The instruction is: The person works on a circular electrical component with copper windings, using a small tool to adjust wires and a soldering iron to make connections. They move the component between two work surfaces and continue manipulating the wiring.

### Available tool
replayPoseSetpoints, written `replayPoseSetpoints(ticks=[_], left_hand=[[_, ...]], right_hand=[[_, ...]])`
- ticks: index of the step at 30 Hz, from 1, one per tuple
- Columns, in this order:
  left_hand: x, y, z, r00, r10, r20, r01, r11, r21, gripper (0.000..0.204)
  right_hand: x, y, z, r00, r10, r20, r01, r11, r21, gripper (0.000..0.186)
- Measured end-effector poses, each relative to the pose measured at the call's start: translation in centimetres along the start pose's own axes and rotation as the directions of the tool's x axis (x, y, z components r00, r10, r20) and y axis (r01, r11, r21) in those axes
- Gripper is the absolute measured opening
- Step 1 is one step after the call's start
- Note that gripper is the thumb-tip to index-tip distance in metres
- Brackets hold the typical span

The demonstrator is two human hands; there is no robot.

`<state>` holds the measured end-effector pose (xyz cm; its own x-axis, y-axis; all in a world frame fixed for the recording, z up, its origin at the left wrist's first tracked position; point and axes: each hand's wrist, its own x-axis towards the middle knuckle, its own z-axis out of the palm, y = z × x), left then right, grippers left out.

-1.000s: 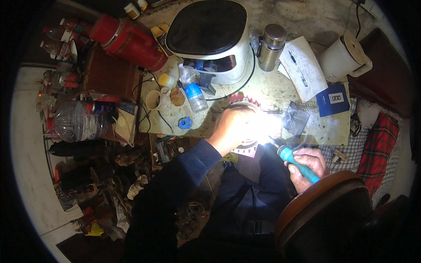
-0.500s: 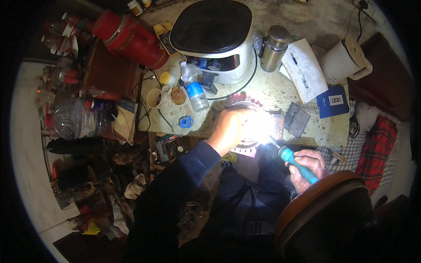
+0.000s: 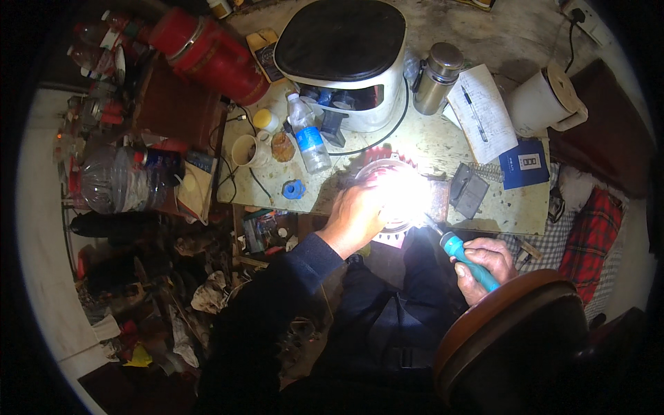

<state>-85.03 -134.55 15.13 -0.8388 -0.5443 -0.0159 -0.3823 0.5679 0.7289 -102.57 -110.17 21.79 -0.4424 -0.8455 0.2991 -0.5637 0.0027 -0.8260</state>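
Note:
My right hand (image 3: 490, 259) is closed around the teal handle of a soldering iron (image 3: 456, 248). Its metal shaft points up and left into a very bright glare. Across from it, my left hand (image 3: 353, 216) lies against a round, toothed part (image 3: 387, 153), which looks like a motor stator with red along its far edge. White light washes out most of this part and the fingers of my left hand, so their grip does not show. A rusty flat block (image 3: 437, 196) sits right beside the round part, at the table's near edge.
On the table (image 3: 263, 197) are a water bottle (image 3: 309, 135), a blue plastic piece (image 3: 293, 189), a white appliance (image 3: 384, 114), a steel flask (image 3: 438, 79), papers (image 3: 487, 117) and a dark grey block (image 3: 470, 191). A brown-rimmed round thing (image 3: 484, 332) fills the lower right.
The view has shifted slightly. My left hand has moved a little down and left against the round part, and the glare has spread. My right hand still holds the soldering iron in nearly the same place.

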Motion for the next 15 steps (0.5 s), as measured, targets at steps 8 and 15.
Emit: replayPoseSetpoints(ticks=[8, 15], left_hand=[[-0.6, -0.7, 0.6, 1.0, -0.024, -0.013, 0.024, 0.999, -0.027, 0.027], [-0.9, -0.8, 1.5, 0.991, 0.031, -0.127, -0.032, 0.999, -0.006, 0.025]], right_hand=[[0.1, -0.2, 0.2, 0.999, -0.041, 0.016, 0.041, 0.999, -0.021, 0.033], [0.2, 0.0, 0.3, 0.994, -0.099, 0.043, 0.1, 0.994, -0.042, 0.036]])
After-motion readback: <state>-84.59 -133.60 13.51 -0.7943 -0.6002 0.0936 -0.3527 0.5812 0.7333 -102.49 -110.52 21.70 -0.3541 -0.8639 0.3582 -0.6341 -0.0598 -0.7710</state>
